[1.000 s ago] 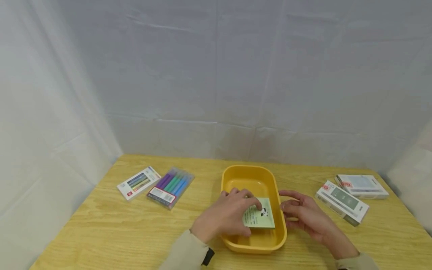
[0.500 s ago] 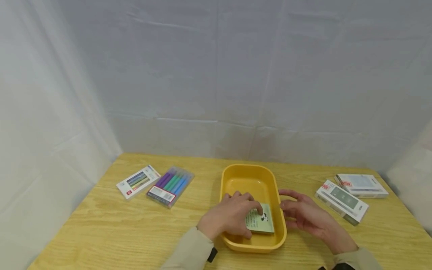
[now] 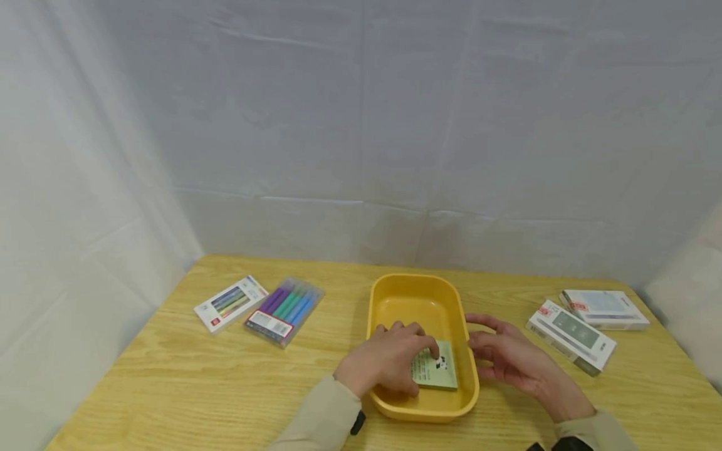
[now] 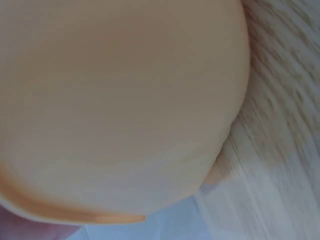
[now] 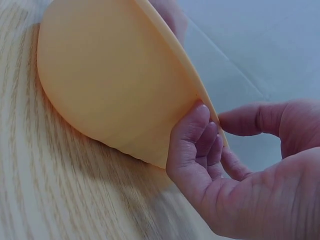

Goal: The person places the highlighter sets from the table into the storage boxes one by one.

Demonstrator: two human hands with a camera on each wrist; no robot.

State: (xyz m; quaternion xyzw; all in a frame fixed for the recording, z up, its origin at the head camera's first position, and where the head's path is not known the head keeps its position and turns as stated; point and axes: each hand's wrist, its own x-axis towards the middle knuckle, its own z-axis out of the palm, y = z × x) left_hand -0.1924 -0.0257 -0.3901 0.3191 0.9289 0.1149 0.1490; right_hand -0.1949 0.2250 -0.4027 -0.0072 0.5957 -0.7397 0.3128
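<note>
A pale green notepad (image 3: 442, 371) with a panda picture lies flat on the floor of a yellow plastic tray (image 3: 425, 414), towards its near end. My left hand (image 3: 386, 358) reaches over the tray's left side and holds the pad between thumb and fingers, covering its left part. Outside the tray's right wall, my right hand (image 3: 516, 363) grips the rim with curled fingers. In the right wrist view, the fingertips (image 5: 200, 111) of the right hand lie against the wall under the rim. The left wrist view shows mostly the tray's outer wall (image 4: 125, 100).
On the left lie a white box (image 3: 231, 304) with a coloured window and a clear case of markers (image 3: 286, 313). Two white boxes lie at the right, one with a green panel (image 3: 572, 337), the other with a pale panel (image 3: 606, 309). White sheeting (image 3: 361, 125) surrounds the wooden table (image 3: 197, 382).
My left hand has lowered the notepad and shifted it slightly towards me in the tray, then stayed nearly still. The right hand has stayed at the tray's rim.
</note>
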